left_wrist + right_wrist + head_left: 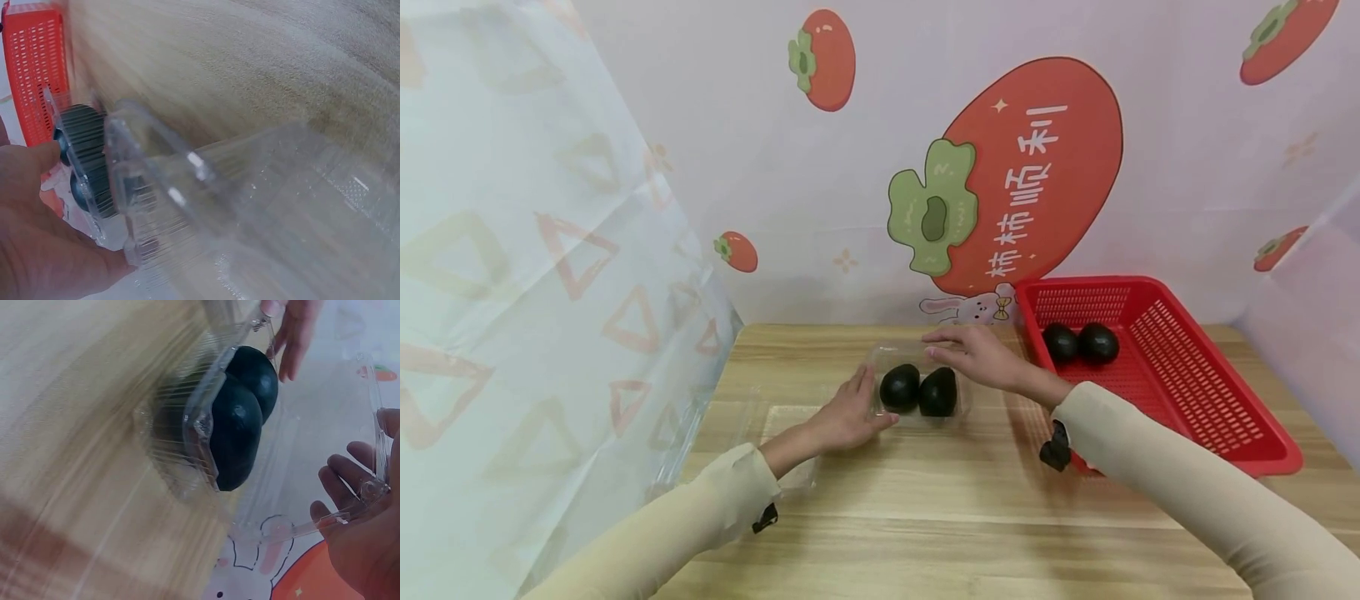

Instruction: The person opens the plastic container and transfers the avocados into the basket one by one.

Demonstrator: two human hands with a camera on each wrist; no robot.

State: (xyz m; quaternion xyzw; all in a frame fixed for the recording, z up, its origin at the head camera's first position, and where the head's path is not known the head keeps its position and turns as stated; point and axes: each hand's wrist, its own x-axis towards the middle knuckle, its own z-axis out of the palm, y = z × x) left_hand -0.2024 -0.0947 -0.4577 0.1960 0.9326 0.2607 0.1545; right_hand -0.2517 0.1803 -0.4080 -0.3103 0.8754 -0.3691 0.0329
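A clear plastic clamshell box (964, 403) stands on the table with its lid (315, 434) raised at the back. Two dark avocados, a left one (899, 387) and a right one (938, 392), lie side by side in it. My left hand (847, 414) grips the box's left side, thumb at the near edge and fingers toward the back. At the back right, my right hand (973, 357) holds the lid's rim, its fingertips showing through the clear plastic in the right wrist view.
A red plastic basket (1213, 358) on the right holds two more dark avocados (1098, 343). More clear plastic packaging (790, 425) lies left of the box and looms large in the left wrist view. A printed cloth wall (820, 183) rises behind the table (910, 517).
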